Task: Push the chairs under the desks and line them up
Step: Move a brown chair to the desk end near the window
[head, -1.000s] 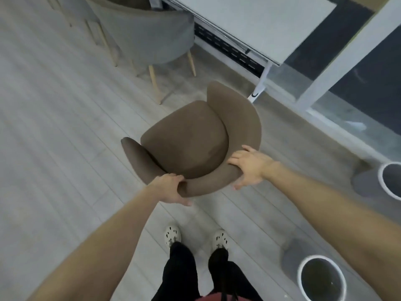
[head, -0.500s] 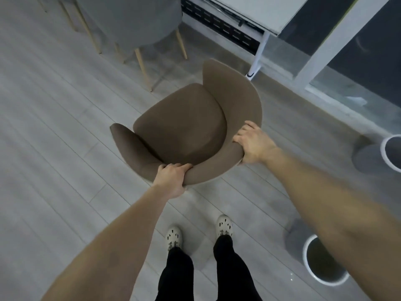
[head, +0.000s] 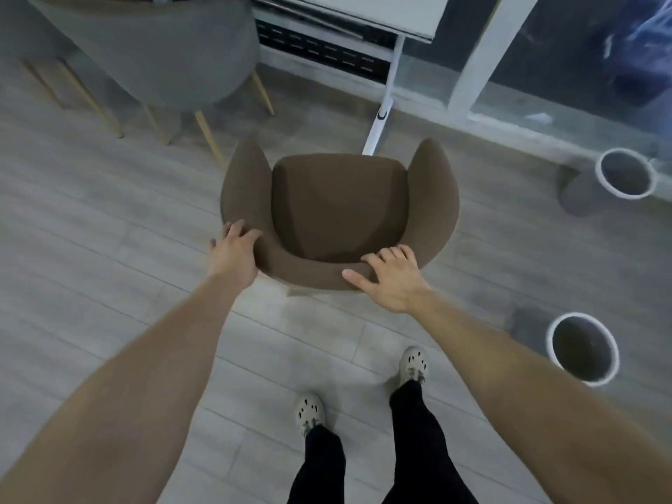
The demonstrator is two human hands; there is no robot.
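Note:
A brown upholstered chair (head: 338,205) stands on the floor in front of me, its seat opening facing the white desk (head: 381,12) at the top. My left hand (head: 234,254) grips the left rear curve of its backrest. On the right rear of the backrest rim rests my right hand (head: 391,276), fingers spread over it. A grey chair (head: 152,49) with wooden legs stands at the upper left, partly under the desk. The brown chair's front edge is close to the desk's white leg (head: 383,100).
Two round white-rimmed bins stand on the floor to the right, one (head: 627,176) farther and one (head: 582,349) nearer. A white post and a glass wall (head: 582,67) run behind the desk. My feet (head: 412,365) are just behind the chair.
The brown chair has been turned from facing upper left until its seat faces the desk. Both hands have shifted along the backrest, and my right hand has gone from gripping to lying spread.

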